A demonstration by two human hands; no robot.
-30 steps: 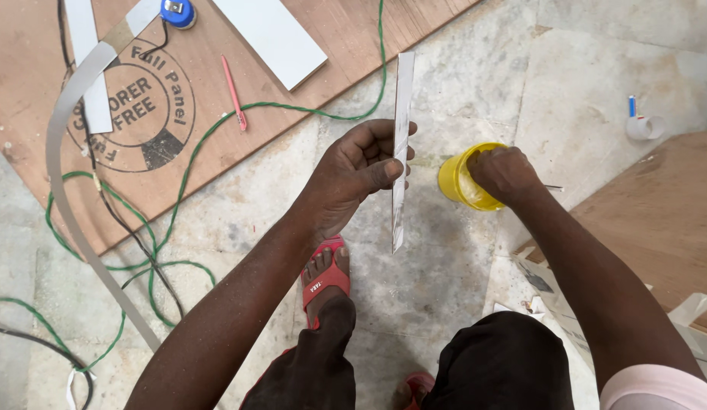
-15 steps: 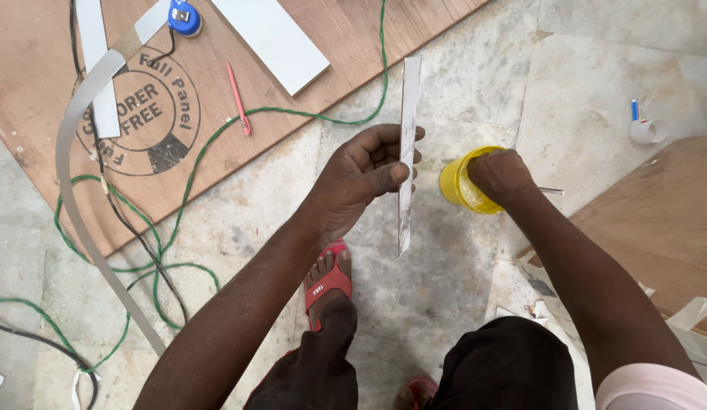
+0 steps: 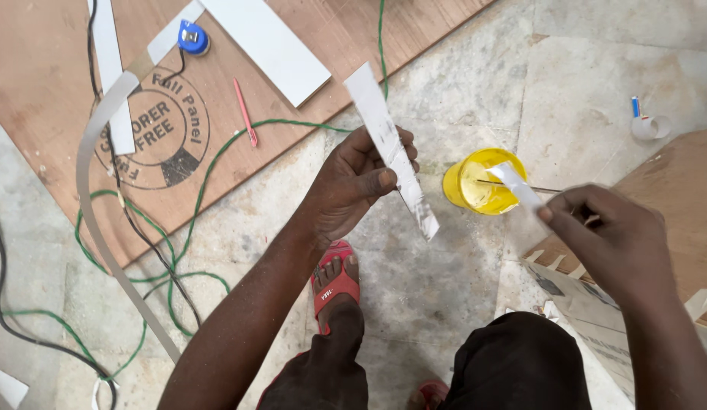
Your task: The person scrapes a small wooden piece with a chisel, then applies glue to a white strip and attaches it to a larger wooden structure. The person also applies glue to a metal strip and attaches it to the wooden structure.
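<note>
1. Above the pale stone floor point(image 3: 217, 228), the left hand point(image 3: 357, 182) holds a long white laminate strip point(image 3: 391, 152) near its middle; the fingers point(image 3: 384, 181) are closed around it, thumb pressed on the near face

2. Its long axis runs on a slant, from upper left, over the plywood sheet point(image 3: 50, 91), down to lower right, where its end hangs free above the floor

3. Off to the right, the right hand point(image 3: 619, 243) pinches a small white scraper piece point(image 3: 517, 186) between thumb and fingertips; the fingers are shut on it, and its far tip points up-left over the yellow glue can point(image 3: 482, 182)

4. That piece lies just right of the strip's lower end, apart from it, with the can between and slightly beyond; the right hand is the nearer one to the can

5. The strip looks thin, flat and stiff, white with greyish smears along its length, more so toward the lower end; it is somewhat blurred

6. The can stands open on the floor, its inside yellow and glossy, with a thin dark stick across it

7. A red sandal point(image 3: 337, 281) on a foot sits below the left hand; green cable point(image 3: 202, 182), a red pencil point(image 3: 245, 112) and a wide white panel point(image 3: 266, 47) lie on the plywood
</note>
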